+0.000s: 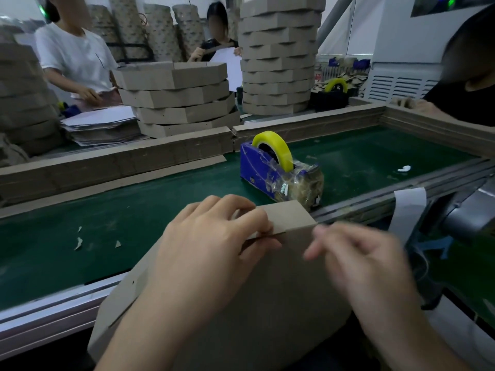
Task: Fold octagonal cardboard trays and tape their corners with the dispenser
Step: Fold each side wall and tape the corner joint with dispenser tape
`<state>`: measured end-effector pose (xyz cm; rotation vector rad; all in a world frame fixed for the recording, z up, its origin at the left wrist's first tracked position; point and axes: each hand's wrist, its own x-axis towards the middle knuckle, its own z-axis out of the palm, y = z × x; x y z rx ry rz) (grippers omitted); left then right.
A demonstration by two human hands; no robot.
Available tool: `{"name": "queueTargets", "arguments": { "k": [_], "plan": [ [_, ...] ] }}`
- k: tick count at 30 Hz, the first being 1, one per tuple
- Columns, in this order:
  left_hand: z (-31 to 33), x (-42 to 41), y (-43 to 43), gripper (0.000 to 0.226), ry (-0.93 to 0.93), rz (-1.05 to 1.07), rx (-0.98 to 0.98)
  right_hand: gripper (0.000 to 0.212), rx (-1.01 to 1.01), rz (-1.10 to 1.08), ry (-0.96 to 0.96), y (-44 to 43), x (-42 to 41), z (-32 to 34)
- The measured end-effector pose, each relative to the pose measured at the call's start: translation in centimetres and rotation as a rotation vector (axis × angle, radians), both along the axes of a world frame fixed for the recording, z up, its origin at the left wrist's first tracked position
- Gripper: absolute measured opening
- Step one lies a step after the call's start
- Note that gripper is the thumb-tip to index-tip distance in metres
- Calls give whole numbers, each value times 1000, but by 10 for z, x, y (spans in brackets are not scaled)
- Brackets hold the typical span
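a worker's left hand [214, 245] pinches the folded corner flap of a cardboard tray [267, 303] at the near edge of the green counter [134, 204]. the right hand [359, 255], blurred just beside that corner, shows curled fingers, its grip impossible to tell. a blue tape dispenser [278, 170] stands just beyond both hands.

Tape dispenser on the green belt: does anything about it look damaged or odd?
Yes. The blue tape dispenser has its front end bundled in crumpled clear tape, as if patched. Torn cardboard scraps also litter the green belt.
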<state>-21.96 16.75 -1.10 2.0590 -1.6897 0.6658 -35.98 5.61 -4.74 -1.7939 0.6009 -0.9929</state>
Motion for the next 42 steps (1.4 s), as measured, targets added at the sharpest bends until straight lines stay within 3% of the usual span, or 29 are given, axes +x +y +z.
{"name": "queueTargets", "arguments": {
  "k": [2, 4, 6, 8, 11, 13, 15, 18, 20, 22, 29, 34, 38, 42],
  "plan": [
    [0, -2, 0, 27, -29, -1, 34, 25, -540, -137, -8, -7, 1, 9],
    [-1, -5, -1, 29, -63, 1, 69, 38, -784, -73, 158, -15, 10, 9],
    [-2, -4, 4, 46, -108, 7, 84, 42, -732, 28, 222, -18, 17, 4],
    [-6, 7, 19, 51, -59, 2, 30, 43, -699, 63, 169, -23, 16, -2],
    [-19, 22, 50, 68, 381, 50, -120, 41, -611, 116, 79, -38, 10, -8],
    [-29, 27, 59, 70, 676, 32, -234, 38, -392, 190, -20, -52, 8, -4],
    [-36, 33, 59, 65, 718, -2, -295, 30, -245, 78, -68, -78, 18, 4],
    [-30, 35, 54, 64, 669, -14, -286, 24, -174, -107, 236, -137, 47, 17],
    [-24, 35, 52, 64, 623, -11, -245, 26, -67, -7, 485, -163, 67, 19],
    [-21, 34, 49, 59, 598, -9, -221, 22, 58, 56, 564, -174, 79, 17],
    [-24, 29, 32, 63, 579, 1, -178, 16, 572, 29, 128, -175, 85, 21],
    [-24, 31, 28, 62, 579, 9, -164, 20, 692, 15, -136, -173, 82, 9],
    [-24, 33, 26, 61, 588, 11, -157, 41, 794, 85, -475, -169, 75, -16],
    [-24, 34, 25, 61, 580, 19, -158, 50, 818, 105, -679, -164, 75, -33]
  ]
}}
